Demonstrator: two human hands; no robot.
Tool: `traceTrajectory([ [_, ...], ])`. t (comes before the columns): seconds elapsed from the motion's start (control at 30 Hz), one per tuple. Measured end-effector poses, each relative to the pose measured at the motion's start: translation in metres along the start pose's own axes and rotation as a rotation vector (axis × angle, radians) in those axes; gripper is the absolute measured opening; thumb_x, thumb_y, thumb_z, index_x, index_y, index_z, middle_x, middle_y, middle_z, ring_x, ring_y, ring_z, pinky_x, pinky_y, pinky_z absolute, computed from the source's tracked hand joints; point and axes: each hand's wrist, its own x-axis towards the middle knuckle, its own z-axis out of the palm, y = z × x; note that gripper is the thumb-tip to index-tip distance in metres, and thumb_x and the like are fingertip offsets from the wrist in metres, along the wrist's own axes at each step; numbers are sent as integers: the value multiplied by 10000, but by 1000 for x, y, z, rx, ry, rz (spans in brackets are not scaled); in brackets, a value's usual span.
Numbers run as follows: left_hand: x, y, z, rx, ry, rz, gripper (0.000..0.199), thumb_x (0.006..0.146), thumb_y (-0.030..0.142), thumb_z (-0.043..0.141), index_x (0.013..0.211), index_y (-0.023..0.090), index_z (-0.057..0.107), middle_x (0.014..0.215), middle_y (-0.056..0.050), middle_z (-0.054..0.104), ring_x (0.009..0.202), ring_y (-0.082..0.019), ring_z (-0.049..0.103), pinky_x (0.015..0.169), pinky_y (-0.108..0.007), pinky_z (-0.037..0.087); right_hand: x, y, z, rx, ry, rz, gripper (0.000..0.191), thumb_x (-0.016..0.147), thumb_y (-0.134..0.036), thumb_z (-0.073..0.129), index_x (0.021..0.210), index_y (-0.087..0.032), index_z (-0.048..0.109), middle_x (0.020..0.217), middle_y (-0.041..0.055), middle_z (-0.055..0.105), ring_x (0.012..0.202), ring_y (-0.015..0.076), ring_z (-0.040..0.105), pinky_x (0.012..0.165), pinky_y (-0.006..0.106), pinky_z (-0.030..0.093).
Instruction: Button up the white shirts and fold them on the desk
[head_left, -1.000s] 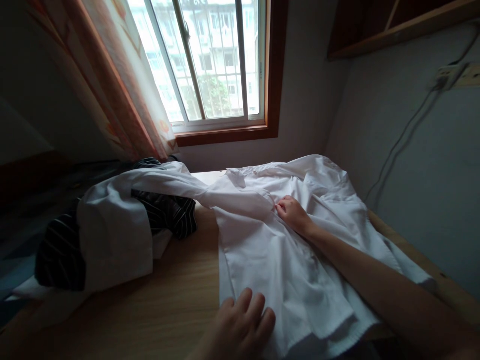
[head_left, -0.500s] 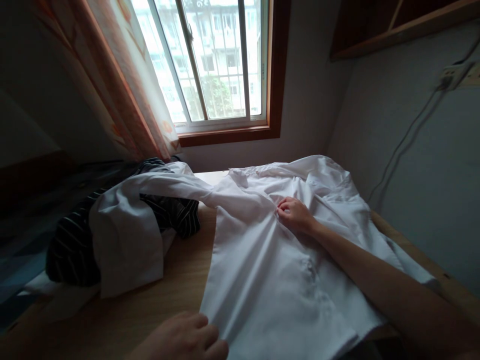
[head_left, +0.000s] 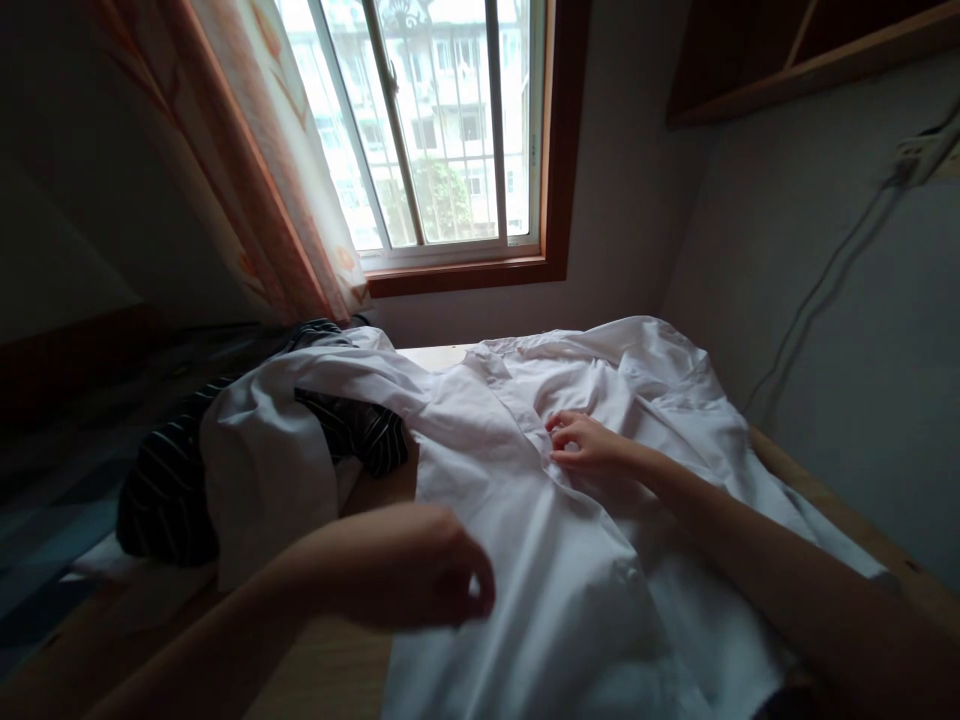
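A white shirt (head_left: 510, 530) lies spread out and wrinkled on the wooden table, its front strip running down the middle. One sleeve (head_left: 262, 430) stretches left over a dark striped garment (head_left: 169, 490). At the middle of the shirt, my right hand (head_left: 589, 443) is closed, thumb and fingertips pinching the edge of the front strip. My left hand (head_left: 431, 570) hovers over the shirt's left edge, bent at the wrist with the fingers curled down. It is smeared by motion, and its fingertips are partly hidden.
Bare wood of the table (head_left: 322, 670) shows at the lower left. Behind stands a window (head_left: 442, 130) with an orange-patterned curtain (head_left: 277, 180) at its left. A shelf (head_left: 810, 80) hangs at upper right, above a cable (head_left: 817, 290) on the wall.
My left hand has risen from the shirt's lower left edge and moved forward and right. My right hand stays near the front strip, its fingers a little more spread. The strip now lies straighter.
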Motion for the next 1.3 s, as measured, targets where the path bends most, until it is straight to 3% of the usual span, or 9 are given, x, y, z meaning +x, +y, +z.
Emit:
traceTrajectory([
  [0.03,21,-7,-9,-16,40,0,220,853,175,566,949,268,741,817,48,748,684,-90,655,654,-172,454,3,2,0,6,-10,-6,254,831,-321,621,628,-196,707,1041,71,684,972,216,619,897,336,447],
  [0.17,109,-51,-22,295,586,-393,345,892,122,451,1145,152,683,1112,-111,718,1025,-224,650,894,-319,478,17,11,-1,-54,0,48,284,903,-377,538,805,-185,722,934,73,700,872,203,635,824,318,479],
  [0.27,153,-90,-10,394,691,-585,423,917,137,412,1302,104,583,1295,-171,624,1205,-287,554,1000,-403,440,24,19,1,-233,102,123,253,896,-289,535,1066,-206,702,1189,94,671,1141,261,582,998,416,419],
  [0.4,168,-123,14,344,735,-762,467,975,220,333,1395,106,503,1462,-156,496,1362,-284,427,1145,-427,299,23,28,4,-396,45,273,470,957,-396,451,1397,-248,524,1545,88,394,1450,312,273,1157,586,158],
  [0.7,145,-114,32,181,569,-773,554,993,434,265,1519,271,326,1622,-104,219,1489,-316,189,1147,-631,189,-21,14,19,-390,-82,344,594,978,-538,322,1521,-299,343,1614,64,243,1495,307,156,1170,595,88],
  [0.9,141,-92,25,122,468,-778,575,955,456,337,1467,209,422,1599,-155,262,1475,-377,197,1091,-730,183,-44,-13,9,-351,-122,352,609,941,-546,411,1493,-287,402,1592,91,300,1467,341,234,1139,598,193],
  [1.03,155,-90,31,218,570,-689,531,935,353,393,1421,154,475,1560,-157,351,1471,-334,232,1150,-657,158,-19,-17,-20,-285,-134,349,370,905,-400,519,1194,-247,692,1291,104,645,1188,294,581,969,400,437],
  [1.13,164,-94,39,177,653,-562,544,923,293,408,1441,125,439,1543,-155,383,1465,-308,263,1185,-574,177,13,-16,-26,-224,-51,348,289,917,-312,495,1000,-198,747,1038,91,737,946,228,671,837,292,468],
  [1.3,168,-102,47,117,800,-253,560,883,249,479,1427,126,433,1464,-147,492,1408,-272,377,1194,-489,241,64,-19,-4,-133,233,341,356,924,-294,517,1207,-124,649,1135,132,698,991,215,659,852,275,474],
])
